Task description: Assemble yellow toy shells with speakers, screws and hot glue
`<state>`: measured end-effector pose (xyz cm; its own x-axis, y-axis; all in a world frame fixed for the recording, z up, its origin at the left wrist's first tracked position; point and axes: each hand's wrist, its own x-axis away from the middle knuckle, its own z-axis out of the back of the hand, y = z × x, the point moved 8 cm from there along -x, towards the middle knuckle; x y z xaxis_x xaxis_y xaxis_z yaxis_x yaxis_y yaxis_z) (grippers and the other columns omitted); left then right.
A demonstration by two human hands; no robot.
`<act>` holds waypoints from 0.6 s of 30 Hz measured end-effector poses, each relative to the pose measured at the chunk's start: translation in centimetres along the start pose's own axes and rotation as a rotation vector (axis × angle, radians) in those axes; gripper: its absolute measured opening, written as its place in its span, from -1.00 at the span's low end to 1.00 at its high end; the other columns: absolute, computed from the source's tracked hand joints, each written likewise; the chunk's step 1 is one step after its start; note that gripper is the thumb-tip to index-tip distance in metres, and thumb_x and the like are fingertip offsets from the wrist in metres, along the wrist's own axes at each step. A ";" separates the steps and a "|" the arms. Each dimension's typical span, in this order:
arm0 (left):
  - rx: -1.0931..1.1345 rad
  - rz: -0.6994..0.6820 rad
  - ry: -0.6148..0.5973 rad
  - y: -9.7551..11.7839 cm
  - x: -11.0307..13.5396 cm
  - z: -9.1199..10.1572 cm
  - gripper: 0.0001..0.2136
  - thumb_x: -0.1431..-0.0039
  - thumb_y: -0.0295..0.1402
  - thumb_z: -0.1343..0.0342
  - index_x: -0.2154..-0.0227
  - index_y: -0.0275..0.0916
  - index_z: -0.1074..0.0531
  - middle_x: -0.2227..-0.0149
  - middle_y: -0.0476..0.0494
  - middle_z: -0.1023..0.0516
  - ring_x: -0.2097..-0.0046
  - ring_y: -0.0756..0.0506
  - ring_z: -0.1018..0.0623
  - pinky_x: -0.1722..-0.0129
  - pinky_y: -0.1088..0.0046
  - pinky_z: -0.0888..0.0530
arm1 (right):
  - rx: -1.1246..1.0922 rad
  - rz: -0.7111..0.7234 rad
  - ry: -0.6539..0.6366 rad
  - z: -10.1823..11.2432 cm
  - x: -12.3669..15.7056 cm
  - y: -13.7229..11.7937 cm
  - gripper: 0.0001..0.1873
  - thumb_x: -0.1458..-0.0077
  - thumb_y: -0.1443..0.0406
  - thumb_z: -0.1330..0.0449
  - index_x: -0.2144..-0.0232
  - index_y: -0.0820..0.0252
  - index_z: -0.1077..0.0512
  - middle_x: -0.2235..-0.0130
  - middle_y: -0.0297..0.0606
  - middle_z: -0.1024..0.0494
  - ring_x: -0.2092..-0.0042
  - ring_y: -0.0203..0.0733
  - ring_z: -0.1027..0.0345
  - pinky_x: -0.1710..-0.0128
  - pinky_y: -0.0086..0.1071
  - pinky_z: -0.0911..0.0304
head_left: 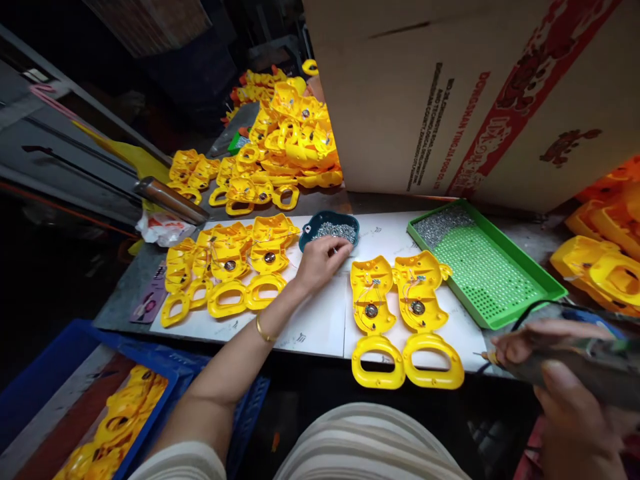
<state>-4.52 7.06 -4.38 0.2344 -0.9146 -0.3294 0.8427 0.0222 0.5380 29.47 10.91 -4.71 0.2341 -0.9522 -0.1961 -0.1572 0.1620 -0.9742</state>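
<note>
My left hand [323, 263] reaches to the near edge of a small dark teal bowl [303, 241] of small metal screws [333, 231]. Its fingers are pinched together; what they hold, if anything, is hidden. At the right, my right hand [570, 420] is wrapped round a dark electric screwdriver [595, 370], blurred, its thin bit pointing left. Between my hands lie two yellow plastic toy shells, a left one [371, 277] and a right one [420, 277], open side up, with wires and a round speaker inside. Each has a yellow loop handle below, the left handle [379, 381] and right handle [434, 380].
More wired yellow shells [227, 250] line the white sheet at left. A green perforated tray [500, 273] holds metal pieces. Behind stand a large cardboard box [390, 100] and a heap of yellow parts [295, 140]. A blue crate [173, 393] sits low at left.
</note>
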 end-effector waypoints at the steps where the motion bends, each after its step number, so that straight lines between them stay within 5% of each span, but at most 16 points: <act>1: 0.111 -0.038 0.021 2.0 1.4 -0.2 -0.86 -0.22 -0.33 -0.17 0.27 -0.25 -0.58 0.35 -0.10 -0.63 0.36 -0.01 -0.56 0.34 0.50 -0.47 | -0.017 0.009 0.027 -0.2 -0.4 -0.3 -0.70 0.07 0.18 -0.32 0.22 0.01 -0.49 0.55 -0.36 -0.46 0.51 -0.13 -0.37 0.51 -0.19 -0.38; 4: 0.318 -0.162 -0.021 7.7 5.9 -2.3 -0.90 -0.20 -0.39 -0.20 0.28 -0.28 -0.58 0.36 -0.11 -0.64 0.39 0.01 -0.57 0.38 0.54 -0.49 | -0.148 0.091 0.089 -1.4 -1.2 -2.1 -0.73 0.08 0.17 -0.32 0.27 0.08 -0.50 0.60 -0.39 -0.40 0.60 -0.20 -0.29 0.59 -0.24 -0.32; 7: 0.412 -0.178 -0.082 10.5 8.8 -4.7 -0.91 -0.21 -0.42 -0.18 0.28 -0.28 -0.58 0.34 -0.14 -0.65 0.36 -0.01 -0.61 0.35 0.53 -0.52 | -0.228 0.197 0.035 -3.5 -1.1 -4.5 -0.78 0.01 0.14 -0.27 0.27 0.04 -0.48 0.64 -0.41 -0.35 0.65 -0.21 -0.21 0.65 -0.23 -0.28; 11: 0.454 -0.136 -0.150 11.1 10.1 -6.8 -0.89 -0.22 -0.38 -0.18 0.26 -0.24 -0.59 0.32 -0.14 -0.66 0.34 -0.02 -0.63 0.33 0.52 -0.56 | -0.264 0.217 -0.092 -5.6 -0.7 -6.3 -0.80 -0.08 0.10 -0.23 0.25 0.00 -0.46 0.64 -0.44 -0.32 0.66 -0.23 -0.21 0.67 -0.28 -0.26; 18: 0.448 -0.133 -0.171 11.2 10.3 -6.9 -0.89 -0.23 -0.38 -0.17 0.26 -0.24 -0.59 0.33 -0.12 -0.66 0.35 0.00 -0.62 0.34 0.54 -0.56 | -0.228 0.167 -0.237 -6.4 -0.7 -5.2 -0.75 -0.09 0.03 -0.21 0.24 -0.06 -0.35 0.62 -0.50 -0.39 0.66 -0.26 -0.27 0.64 -0.31 -0.28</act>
<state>10.68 0.69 -7.13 0.0243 -0.9518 -0.3058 0.5599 -0.2405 0.7929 23.95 9.05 1.19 0.3982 -0.8269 -0.3970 -0.4154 0.2233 -0.8818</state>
